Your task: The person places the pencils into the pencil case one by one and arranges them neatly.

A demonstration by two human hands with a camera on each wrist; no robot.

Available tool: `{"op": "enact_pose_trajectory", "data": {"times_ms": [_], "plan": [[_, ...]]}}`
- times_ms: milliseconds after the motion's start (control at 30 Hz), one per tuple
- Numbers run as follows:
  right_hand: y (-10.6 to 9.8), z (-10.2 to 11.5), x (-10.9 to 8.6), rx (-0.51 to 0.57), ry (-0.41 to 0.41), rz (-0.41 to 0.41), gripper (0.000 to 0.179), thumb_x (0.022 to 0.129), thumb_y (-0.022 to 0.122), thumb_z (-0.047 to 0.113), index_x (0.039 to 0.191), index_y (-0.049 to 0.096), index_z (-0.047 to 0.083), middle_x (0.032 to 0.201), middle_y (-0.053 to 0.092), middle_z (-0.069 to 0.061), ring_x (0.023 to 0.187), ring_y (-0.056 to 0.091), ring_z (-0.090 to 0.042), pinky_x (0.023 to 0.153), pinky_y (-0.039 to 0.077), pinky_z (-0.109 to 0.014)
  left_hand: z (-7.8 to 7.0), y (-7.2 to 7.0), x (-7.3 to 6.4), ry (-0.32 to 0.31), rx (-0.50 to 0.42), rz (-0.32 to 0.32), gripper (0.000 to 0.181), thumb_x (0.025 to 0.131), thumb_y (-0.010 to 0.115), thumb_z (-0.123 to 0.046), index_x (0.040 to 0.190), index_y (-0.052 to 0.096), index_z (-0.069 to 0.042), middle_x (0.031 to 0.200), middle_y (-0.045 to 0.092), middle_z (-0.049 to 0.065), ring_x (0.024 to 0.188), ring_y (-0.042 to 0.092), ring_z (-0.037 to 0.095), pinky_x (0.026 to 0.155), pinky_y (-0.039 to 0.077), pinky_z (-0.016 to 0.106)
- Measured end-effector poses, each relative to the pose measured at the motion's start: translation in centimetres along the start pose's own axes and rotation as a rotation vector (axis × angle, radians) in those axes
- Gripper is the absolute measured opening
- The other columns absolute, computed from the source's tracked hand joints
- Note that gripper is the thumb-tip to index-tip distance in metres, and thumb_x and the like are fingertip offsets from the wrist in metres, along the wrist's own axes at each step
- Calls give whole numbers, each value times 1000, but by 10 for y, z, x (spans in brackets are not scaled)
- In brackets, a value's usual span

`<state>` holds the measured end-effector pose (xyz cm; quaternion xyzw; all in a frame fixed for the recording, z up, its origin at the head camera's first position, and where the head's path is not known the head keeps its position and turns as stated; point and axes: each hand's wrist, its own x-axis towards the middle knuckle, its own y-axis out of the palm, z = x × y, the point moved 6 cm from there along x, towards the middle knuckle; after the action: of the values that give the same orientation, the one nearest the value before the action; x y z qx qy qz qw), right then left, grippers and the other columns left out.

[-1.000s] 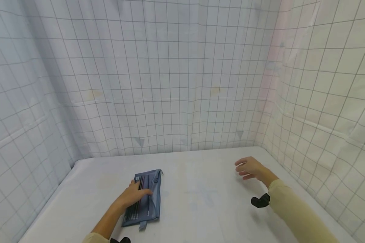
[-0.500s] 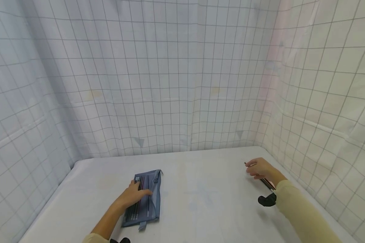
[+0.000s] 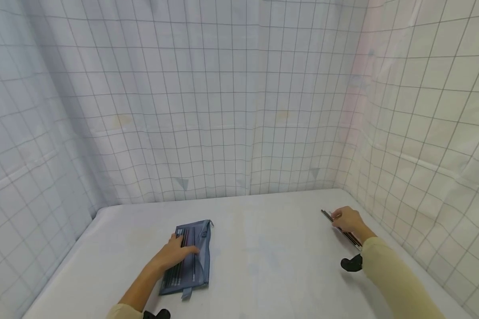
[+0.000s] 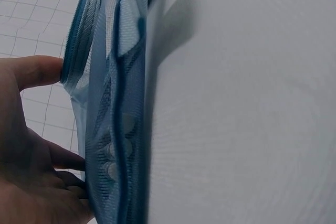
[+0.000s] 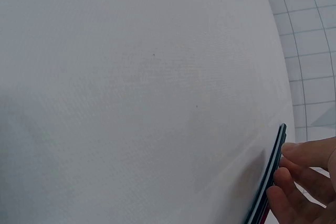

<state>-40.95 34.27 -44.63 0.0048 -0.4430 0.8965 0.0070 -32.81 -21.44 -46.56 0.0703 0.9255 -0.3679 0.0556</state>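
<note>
My left hand (image 3: 174, 253) lies spread over a blue zip pencil case (image 3: 199, 277) with mesh and clear panels. Several thin pencils show inside it. In the left wrist view, the thumb (image 4: 44, 71) touches the raised zip edge while the other fingers rest lower on the case (image 4: 118, 156). Far to the right, my right hand (image 3: 348, 219) has its fingertips on a small bundle of dark pencils (image 3: 326, 215) lying slantwise at the table. Up close, the thumb and curled fingers meet these pencils (image 5: 269, 174), one with a red side.
A white cloth covers the table (image 3: 255, 266), which ends at white grid-patterned curtains (image 3: 231, 110) behind and on both sides. Black wrist cameras (image 3: 351, 263) sit below both sleeves. The case has a small fabric tab (image 3: 186, 293) at its near end.
My right hand has shifted slightly right, its fingers have drawn together at the pencils, and the bundle has come into view beneath it. My left hand and the case stay in place.
</note>
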Motion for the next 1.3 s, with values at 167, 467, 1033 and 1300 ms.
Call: {"op": "enact_pose_trajectory", "data": {"times_ms": [167, 467, 1033, 1300], "plan": [[2, 4, -1, -120, -39, -47, 31, 86, 73, 2, 114, 69, -12, 106, 70, -23, 94, 64, -35, 78, 55, -47, -1, 0, -1, -4, -6, 3, 101, 92, 67, -46, 151, 23, 22, 158, -2, 46, 145, 8, 63, 114, 15, 73], [6, 2, -2, -171, 25, -56, 24, 88, 64, -1, 109, 69, -11, 108, 66, -28, 91, 62, -38, 74, 54, -49, -2, 1, 0, 1, -18, 1, 100, 92, 67, -45, 152, 23, 21, 160, -2, 44, 146, 8, 62, 114, 16, 73], [8, 1, 1, -175, 44, -76, 19, 88, 69, 6, 104, 72, -4, 104, 70, -22, 82, 65, -32, 65, 54, -43, -2, 0, -3, 13, -16, 2, 99, 93, 66, -44, 152, 22, 22, 160, -2, 44, 145, 7, 63, 114, 15, 73], [3, 3, 3, -43, 45, -91, 31, 88, 69, 10, 114, 74, -7, 113, 70, -26, 85, 66, -30, 68, 54, -41, -1, 0, -2, 5, -9, 6, 100, 93, 66, -46, 153, 22, 21, 159, -1, 44, 145, 7, 63, 114, 14, 74]]}}
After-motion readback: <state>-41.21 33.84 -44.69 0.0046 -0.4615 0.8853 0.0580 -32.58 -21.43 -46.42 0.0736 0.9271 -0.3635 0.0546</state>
